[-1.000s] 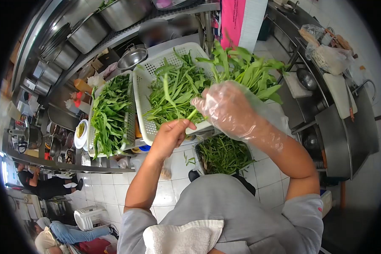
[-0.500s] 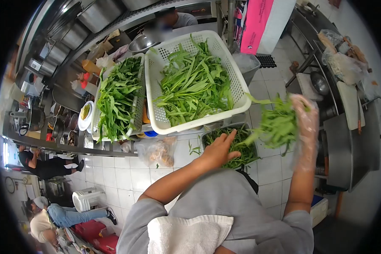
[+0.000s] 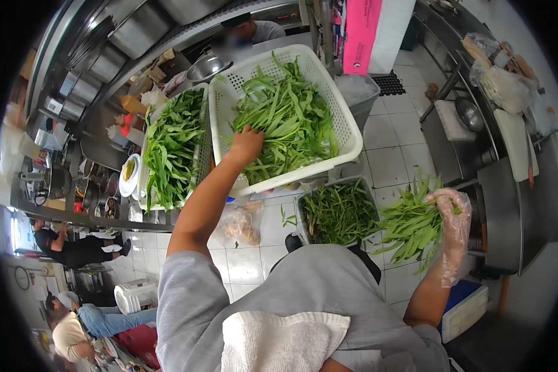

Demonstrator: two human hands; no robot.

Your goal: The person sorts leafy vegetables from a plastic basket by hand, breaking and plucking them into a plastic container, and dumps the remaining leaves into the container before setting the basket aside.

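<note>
My left hand (image 3: 248, 144) is bare and reaches into a large white perforated basket (image 3: 226, 102). Its fingers curl over the stems at the near-left side of a pile of leafy greens that looks like water spinach (image 3: 288, 118). Off to the right, my right hand (image 3: 451, 204), in a clear plastic glove, is closed around a bunch of water spinach (image 3: 412, 226) whose leaves hang leftward. Between me and the basket, a grey bin (image 3: 302, 218) on the floor holds cut green leaves and stems. A second white basket (image 3: 201, 155) heaped with greens stands to the left.
A clear bag (image 3: 239, 223) with brownish contents lies on the tiled floor near the counter. A metal sink bench (image 3: 514, 211) runs along the right. A blue-and-white cooler (image 3: 465, 310) sits by my right elbow. Other people (image 3: 263, 31) are at the far counter and at left.
My left hand has left the grey bin and moved up and left onto the greens in the white basket. My right hand has lowered slightly with its bunch.
</note>
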